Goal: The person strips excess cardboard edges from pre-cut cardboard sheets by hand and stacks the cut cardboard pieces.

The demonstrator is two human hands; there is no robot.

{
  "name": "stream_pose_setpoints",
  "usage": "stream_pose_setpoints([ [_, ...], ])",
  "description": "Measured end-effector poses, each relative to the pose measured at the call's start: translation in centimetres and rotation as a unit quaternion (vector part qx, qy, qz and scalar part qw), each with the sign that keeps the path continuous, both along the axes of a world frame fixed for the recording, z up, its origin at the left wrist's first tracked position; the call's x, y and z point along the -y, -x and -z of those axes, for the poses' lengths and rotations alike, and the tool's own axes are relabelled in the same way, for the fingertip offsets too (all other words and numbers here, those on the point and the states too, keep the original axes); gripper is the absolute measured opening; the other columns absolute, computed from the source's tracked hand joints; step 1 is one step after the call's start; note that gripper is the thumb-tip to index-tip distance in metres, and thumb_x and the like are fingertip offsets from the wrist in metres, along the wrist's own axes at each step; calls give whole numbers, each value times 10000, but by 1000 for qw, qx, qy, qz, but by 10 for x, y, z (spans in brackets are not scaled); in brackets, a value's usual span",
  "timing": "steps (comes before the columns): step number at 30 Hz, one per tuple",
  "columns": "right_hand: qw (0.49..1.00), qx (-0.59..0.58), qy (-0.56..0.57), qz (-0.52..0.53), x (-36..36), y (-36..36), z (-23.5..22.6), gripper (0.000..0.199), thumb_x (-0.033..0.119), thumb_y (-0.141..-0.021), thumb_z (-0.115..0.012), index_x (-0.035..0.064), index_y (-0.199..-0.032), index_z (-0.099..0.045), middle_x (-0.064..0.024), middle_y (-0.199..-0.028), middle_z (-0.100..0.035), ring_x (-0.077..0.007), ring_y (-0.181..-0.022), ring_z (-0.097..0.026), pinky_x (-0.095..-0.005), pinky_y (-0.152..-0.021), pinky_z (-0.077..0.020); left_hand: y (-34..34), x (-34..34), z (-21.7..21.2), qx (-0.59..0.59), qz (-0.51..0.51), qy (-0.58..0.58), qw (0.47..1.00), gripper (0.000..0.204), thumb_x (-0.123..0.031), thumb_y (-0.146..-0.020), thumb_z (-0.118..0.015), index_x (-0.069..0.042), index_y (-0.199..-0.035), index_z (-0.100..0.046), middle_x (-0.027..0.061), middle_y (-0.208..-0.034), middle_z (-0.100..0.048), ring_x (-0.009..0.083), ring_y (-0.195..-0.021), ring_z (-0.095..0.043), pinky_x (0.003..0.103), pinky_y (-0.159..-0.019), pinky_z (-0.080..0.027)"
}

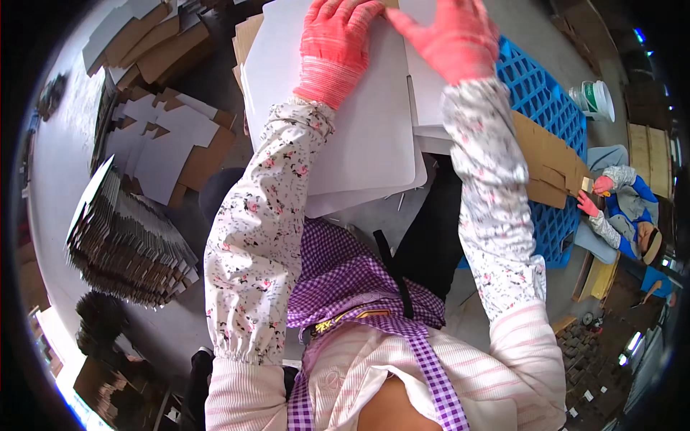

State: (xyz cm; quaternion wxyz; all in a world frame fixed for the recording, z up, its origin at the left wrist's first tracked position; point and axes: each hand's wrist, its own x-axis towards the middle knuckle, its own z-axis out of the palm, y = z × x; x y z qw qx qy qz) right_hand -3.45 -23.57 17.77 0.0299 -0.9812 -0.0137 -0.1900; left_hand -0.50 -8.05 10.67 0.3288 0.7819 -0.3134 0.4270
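Note:
My left hand (335, 44), in a pink knit glove, lies flat with fingers spread on a large white cardboard sheet (359, 129) stacked on other white sheets. My right hand (449, 36), also in a pink glove, presses on a neighbouring white sheet (425, 93) at the top of the picture, fingers spread. Both forearms wear flowered sleeve covers. A purple checked apron hangs in front of me. Neither hand grips anything that I can see.
A tall stack of flat cardboard blanks (122, 237) stands at the left, with loose white and brown die-cut blanks (169, 140) beyond it. A blue plastic pallet (546, 100) holds brown cardboard at the right. A white bucket (593, 99) and another seated person (625, 208) are at the far right.

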Motion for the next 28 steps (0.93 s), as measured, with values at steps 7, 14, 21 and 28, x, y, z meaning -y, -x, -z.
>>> stream_pose_setpoints([
  [7,980,191,39,-26,0,-34,21,702,459,-655,-761,98,-1211,-533,-161,-1142,-570,-335,-1117,-498,-460,-995,-371,4,3,-4,-46,-35,0,998,342,-33,-767,-539,-50,-1108,-531,139,-1109,-591,359,-1065,-537,475,-981,-396],
  [14,969,223,-54,-94,8,-30,17,545,306,-679,-774,68,-1132,-588,-155,-1106,-569,-354,-1024,-544,-434,-912,-443,10,-5,-6,-31,-16,10,999,394,3,-734,-527,-48,-1124,-528,152,-1118,-588,372,-1054,-535,477,-961,-405],
  [21,976,187,-93,-61,-2,-26,18,414,223,-711,-751,76,-1078,-629,-141,-1066,-586,-336,-1003,-555,-430,-893,-446,22,-10,-9,-30,9,9,999,432,11,-709,-535,-48,-1136,-541,148,-1145,-587,371,-1058,-535,484,-952,-411],
  [28,977,183,-110,-23,-8,-22,20,419,232,-691,-764,87,-1064,-640,-140,-1097,-586,-327,-1038,-550,-423,-919,-434,32,-15,-3,-34,49,-45,997,556,-12,-671,-563,-64,-1224,-530,148,-1202,-578,364,-1133,-520,501,-1017,-381],
])
